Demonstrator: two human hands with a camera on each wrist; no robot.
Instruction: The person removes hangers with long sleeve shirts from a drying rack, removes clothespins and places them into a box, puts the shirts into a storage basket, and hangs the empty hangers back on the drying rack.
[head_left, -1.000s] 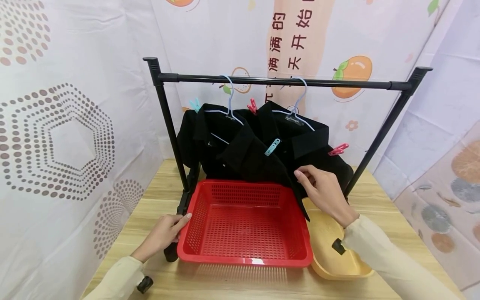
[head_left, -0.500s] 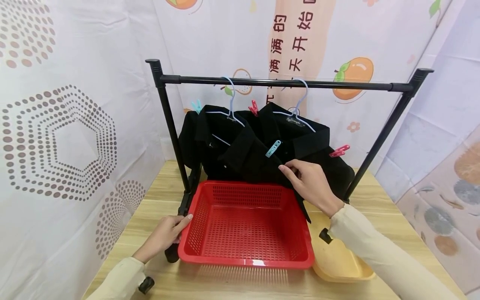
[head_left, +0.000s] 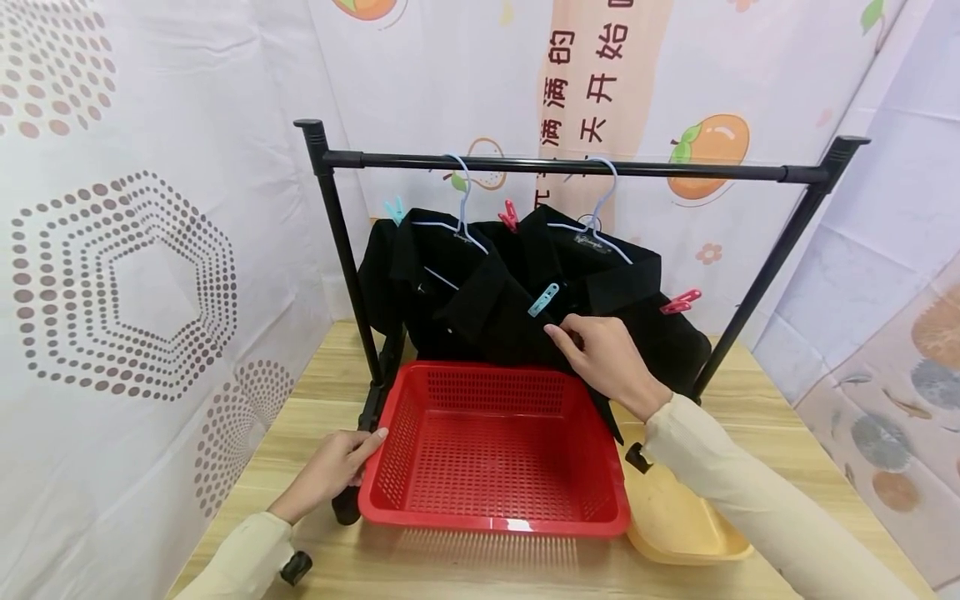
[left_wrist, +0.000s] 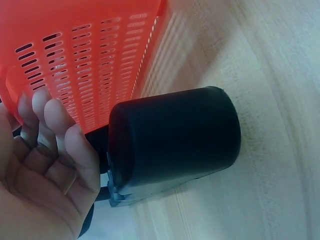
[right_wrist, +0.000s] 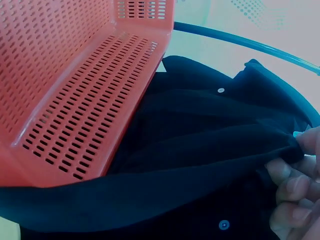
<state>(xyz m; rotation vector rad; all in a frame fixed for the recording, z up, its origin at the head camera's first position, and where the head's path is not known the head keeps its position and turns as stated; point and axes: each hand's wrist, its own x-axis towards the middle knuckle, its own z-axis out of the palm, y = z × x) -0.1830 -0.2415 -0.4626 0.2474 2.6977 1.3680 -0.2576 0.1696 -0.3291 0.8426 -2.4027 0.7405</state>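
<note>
Light-blue clip just far-left of the right hand

Black garments (head_left: 480, 329) hang from two hangers (head_left: 459, 218) on the rail (head_left: 675, 169), behind the red basket (head_left: 450, 522). I've got the right hand (head_left: 606, 354) pinching a fold of that cloth between thumb and fingers; can't tell which garment it belongs to.

Key relation, my read: the light-blue clip (head_left: 543, 300) sits on the cloth just beyond the thumb tip, slightly left. Its long axis slants near-left to far-right. Right hand is nearer by a lot; the left hand (head_left: 337, 467) is well apart, holding the basket's left rim, thumb over it, fingers outside.

From the pinch, the loose edge drops near and right, its pointed end at the basket's right wall. Watch for snagging there, I'd say. Yellow tray (head_left: 667, 525) lies right of the basket on the bench (head_left: 315, 375).
</note>
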